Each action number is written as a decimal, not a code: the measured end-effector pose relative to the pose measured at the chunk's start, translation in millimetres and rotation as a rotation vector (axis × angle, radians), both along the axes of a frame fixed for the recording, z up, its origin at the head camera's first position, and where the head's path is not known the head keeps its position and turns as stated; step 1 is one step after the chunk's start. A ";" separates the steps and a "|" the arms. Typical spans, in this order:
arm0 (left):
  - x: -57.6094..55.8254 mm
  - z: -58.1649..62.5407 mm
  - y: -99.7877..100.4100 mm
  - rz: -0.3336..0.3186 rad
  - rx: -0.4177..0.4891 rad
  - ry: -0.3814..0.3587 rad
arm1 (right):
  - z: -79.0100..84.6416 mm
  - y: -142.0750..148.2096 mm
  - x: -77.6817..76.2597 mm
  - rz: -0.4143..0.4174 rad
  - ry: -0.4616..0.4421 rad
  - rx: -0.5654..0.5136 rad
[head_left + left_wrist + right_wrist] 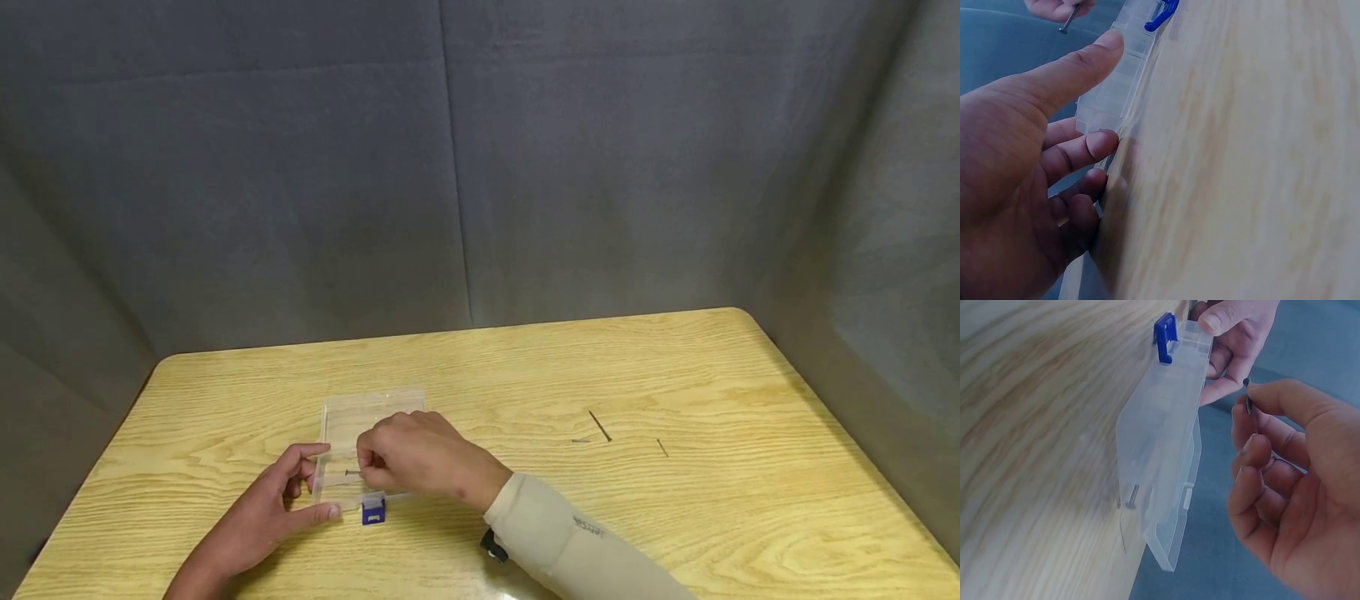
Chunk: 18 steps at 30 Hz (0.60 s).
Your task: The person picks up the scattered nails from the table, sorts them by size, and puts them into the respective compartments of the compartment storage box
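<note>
A clear plastic box (348, 493) lies on the table, its hinged lid (360, 417) folded open toward the back. My left hand (258, 508) holds the box's left end, thumb along the front edge and fingers round the side. Over the front part of the box, my right hand (427, 458) pinches a nail (352, 473) between thumb and forefinger, its head pointing left. The right wrist view shows the nail (1249, 397) partly hidden by the fingertips. A blue latch (373, 510) hangs open at the box's front edge.
To the right on the wooden table (510, 383) lie a long dark nail (600, 426), a short nail (581, 440) and a thin nail (662, 448). Grey curtains (300, 183) enclose the table's back and sides.
</note>
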State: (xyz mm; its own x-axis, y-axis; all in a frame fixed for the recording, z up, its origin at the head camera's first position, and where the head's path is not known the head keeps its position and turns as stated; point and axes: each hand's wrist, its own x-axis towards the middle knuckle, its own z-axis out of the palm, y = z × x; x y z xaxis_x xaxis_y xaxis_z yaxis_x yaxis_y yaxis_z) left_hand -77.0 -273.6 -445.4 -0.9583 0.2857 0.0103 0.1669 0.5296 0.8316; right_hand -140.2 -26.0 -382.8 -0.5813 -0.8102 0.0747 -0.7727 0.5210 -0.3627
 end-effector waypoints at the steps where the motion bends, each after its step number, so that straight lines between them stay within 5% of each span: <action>1: -0.1 -0.3 0.1 0.001 0.001 0.002 | 0.2 -1.4 -0.2 0.002 -0.002 0.003; 18: 0.3 -1.5 -0.6 -0.031 0.023 0.037 | 9.5 -23.1 0.6 0.023 0.005 0.030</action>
State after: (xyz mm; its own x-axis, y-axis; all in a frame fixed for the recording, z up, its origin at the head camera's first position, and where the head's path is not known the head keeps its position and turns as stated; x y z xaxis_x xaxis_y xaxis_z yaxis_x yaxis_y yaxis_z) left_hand -76.7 -274.2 -446.8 -0.9477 0.3147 0.0525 0.2140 0.5048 0.8363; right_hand -139.5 -49.1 -373.3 -0.5620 -0.8254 0.0531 -0.7865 0.5135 -0.3430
